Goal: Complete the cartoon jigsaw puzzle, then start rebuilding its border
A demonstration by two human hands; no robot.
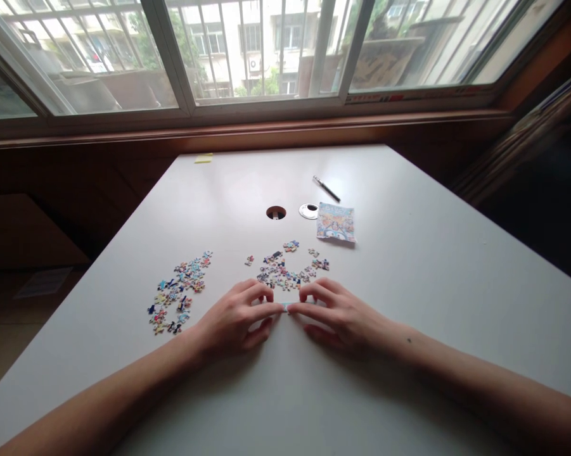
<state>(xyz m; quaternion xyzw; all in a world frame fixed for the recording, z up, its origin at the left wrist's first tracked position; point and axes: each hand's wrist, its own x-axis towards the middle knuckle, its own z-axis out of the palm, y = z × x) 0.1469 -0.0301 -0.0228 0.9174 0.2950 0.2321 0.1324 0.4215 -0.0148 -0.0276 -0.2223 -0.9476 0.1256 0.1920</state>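
Both my hands rest on the white table [409,266], fingertips meeting at a small pale puzzle piece [285,307]. My left hand [235,320] pinches it from the left and my right hand [342,313] presses it from the right. Just beyond my fingers lies a loose cluster of colourful puzzle pieces [288,266]. A second, larger scatter of pieces [178,291] lies to the left of my left hand. How many small pieces sit between my fingertips I cannot tell.
A colourful picture card [335,223] lies beyond the pieces, with a white round cap [308,211], a cable hole [276,213] and a black pen [327,189] near it. A yellow sticky note [203,158] sits at the far edge under the window.
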